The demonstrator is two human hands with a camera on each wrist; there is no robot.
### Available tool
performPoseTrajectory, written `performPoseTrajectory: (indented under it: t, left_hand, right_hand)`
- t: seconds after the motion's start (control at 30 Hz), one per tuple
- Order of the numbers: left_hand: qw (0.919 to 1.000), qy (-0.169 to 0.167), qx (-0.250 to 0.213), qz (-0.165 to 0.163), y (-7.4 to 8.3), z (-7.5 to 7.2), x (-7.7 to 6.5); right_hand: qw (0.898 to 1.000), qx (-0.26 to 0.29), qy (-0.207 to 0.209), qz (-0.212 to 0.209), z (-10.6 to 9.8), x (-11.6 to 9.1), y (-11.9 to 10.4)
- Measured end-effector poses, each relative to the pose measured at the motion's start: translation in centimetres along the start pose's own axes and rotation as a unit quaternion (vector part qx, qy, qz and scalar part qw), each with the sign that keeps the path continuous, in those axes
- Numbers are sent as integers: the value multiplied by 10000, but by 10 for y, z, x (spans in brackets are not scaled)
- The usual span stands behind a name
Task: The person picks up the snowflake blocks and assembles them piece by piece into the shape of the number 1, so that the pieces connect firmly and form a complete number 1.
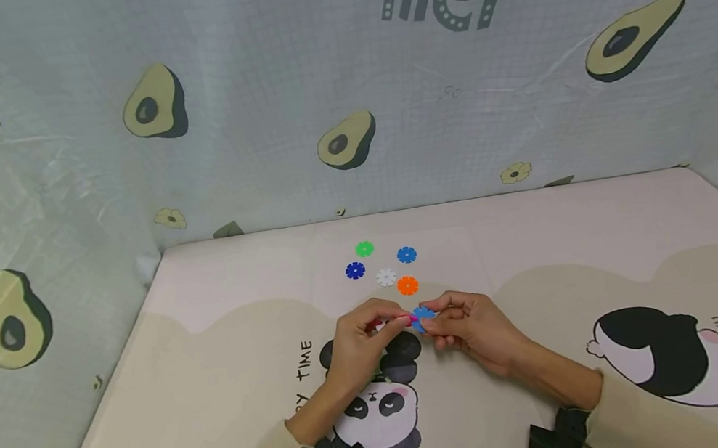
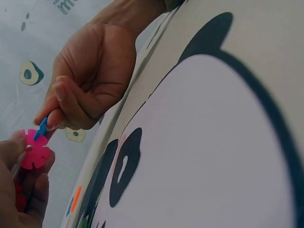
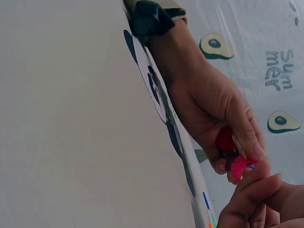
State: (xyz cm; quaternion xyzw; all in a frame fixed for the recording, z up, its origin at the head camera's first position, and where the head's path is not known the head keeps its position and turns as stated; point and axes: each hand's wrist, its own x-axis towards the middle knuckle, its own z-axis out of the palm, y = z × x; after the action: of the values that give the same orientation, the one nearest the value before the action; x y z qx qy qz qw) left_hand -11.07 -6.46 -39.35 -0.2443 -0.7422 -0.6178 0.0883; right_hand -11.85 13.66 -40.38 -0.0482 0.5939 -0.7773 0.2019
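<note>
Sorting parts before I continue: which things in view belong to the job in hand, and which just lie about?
In the job: held blue disc, pink disc, red piece, white piece.

Lying about (possibly spares): green disc, light-blue disc, dark-blue disc, white disc, orange disc.

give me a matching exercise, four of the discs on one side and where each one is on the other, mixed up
1 green disc
2 white disc
3 orange disc
4 pink disc

A held by the left hand
B lowest loose one, head view
C topmost loose one, head view
D between dark blue disc and orange disc

Pairs: 1-C, 2-D, 3-B, 4-A
</note>
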Motion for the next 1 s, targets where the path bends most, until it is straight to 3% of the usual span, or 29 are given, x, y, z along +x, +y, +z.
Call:
performPoseTrajectory:
  t: [0.17,0.43,0.6,0.83,1.0]
  left_hand:
    - [10000,-13,42,2,-22,3,-2]
    - [9996,-91,249,-116,-29,3,-3]
    - [9991,-10,428,72,-24,2,-2]
    - [9981,-251,304,479,5,-1,2]
    - [9932,-308,483,1010,-4,-2,2]
  right_hand:
    - [9999,-146,7,-26,-1,0,0]
    - [9963,-857,42,-73,-8,3,-3]
    - [9973,-724,-54,89,-9,5,-4]
    - [9975,-695,-31,127,-9,4,-4]
    - [9975,-702,1,122,-9,4,-4]
